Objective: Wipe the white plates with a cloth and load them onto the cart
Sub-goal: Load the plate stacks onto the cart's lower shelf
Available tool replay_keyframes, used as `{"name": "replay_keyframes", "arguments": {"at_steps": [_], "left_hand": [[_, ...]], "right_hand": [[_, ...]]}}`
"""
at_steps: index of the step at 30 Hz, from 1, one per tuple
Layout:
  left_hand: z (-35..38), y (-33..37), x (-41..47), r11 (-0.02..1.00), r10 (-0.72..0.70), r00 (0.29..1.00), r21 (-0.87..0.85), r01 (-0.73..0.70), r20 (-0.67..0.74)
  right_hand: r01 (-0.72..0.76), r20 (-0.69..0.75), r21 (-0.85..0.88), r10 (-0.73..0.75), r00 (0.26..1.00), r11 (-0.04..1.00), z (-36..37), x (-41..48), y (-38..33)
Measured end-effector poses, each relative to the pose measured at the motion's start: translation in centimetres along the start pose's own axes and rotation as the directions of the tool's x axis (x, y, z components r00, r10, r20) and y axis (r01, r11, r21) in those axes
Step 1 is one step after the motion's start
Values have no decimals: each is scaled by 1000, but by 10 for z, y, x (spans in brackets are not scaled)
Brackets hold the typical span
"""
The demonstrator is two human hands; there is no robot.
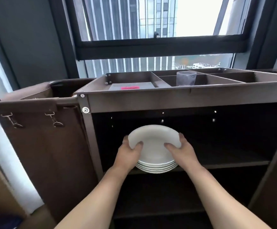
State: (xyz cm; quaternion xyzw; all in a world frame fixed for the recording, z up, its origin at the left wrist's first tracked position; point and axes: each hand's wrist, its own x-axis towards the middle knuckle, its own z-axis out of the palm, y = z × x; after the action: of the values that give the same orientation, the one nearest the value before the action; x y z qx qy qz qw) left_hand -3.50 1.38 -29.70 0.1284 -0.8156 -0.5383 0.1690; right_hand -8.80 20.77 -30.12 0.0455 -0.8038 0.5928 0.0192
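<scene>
A stack of several white plates [154, 142] is held at the open front of the brown cart [167, 100], level with its upper inner shelf [233, 164]. My left hand [129, 154] grips the stack's left rim, thumb on top of the uppermost plate. On the right rim, my right hand [180, 151] holds it the same way. The stack's near edge sits just over the shelf's front lip; whether it rests on the shelf I cannot tell. No cloth is in view.
The cart's top tray has dividers, a clear glass [186, 78] and a grey pad with a pink strip [131, 86]. A brown fabric bag [35, 129] hangs on the cart's left side. A lower shelf [159, 210] lies below. A window is behind.
</scene>
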Motion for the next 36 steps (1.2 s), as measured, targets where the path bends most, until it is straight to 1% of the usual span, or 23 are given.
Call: {"name": "replay_keyframes", "arguments": {"at_steps": [2,7,12,14,15,16,18,20,21,24,28,32,35,36], "left_hand": [[6,-8,7,1000,-9,1000,9,10,-25],[16,-23,16,997,-48,998,54,50,-36],[20,-28,27,986,-97,994,133,102,-43],[22,-27,31,977,-110,991,175,121,-75],[23,-25,30,971,-116,988,200,134,-102],[24,-25,28,967,-110,985,215,137,-134],[24,-26,18,973,-34,984,220,73,-175],[24,-29,0,976,56,990,216,-27,-127],[23,-32,-8,973,88,993,220,-69,-81],[21,-37,-20,956,96,995,277,-98,21],[20,-33,-6,930,39,997,363,-62,69],[27,-28,7,887,11,999,461,-31,46],[31,-29,2,887,10,998,460,-36,60],[30,-27,-2,887,13,997,460,-44,71]], "right_hand": [[-3,11,11,3,1000,1000,4,10,7],[-26,48,8,26,999,1000,12,22,24],[-77,68,-4,78,995,997,15,32,29],[-85,60,-14,86,994,996,15,36,25],[-71,43,-34,72,996,997,14,35,24],[-22,16,-56,23,1000,998,14,32,24],[110,12,-115,-109,994,987,16,19,26],[172,121,-191,-151,981,966,18,1,29],[179,184,-245,-135,974,953,19,-7,30],[180,270,-352,-84,959,918,16,-15,31],[199,309,-446,-59,949,873,15,-2,23],[220,304,-521,-61,951,824,23,17,23],[194,297,-570,-20,955,798,30,32,20],[191,301,-607,0,954,771,30,35,18]]}}
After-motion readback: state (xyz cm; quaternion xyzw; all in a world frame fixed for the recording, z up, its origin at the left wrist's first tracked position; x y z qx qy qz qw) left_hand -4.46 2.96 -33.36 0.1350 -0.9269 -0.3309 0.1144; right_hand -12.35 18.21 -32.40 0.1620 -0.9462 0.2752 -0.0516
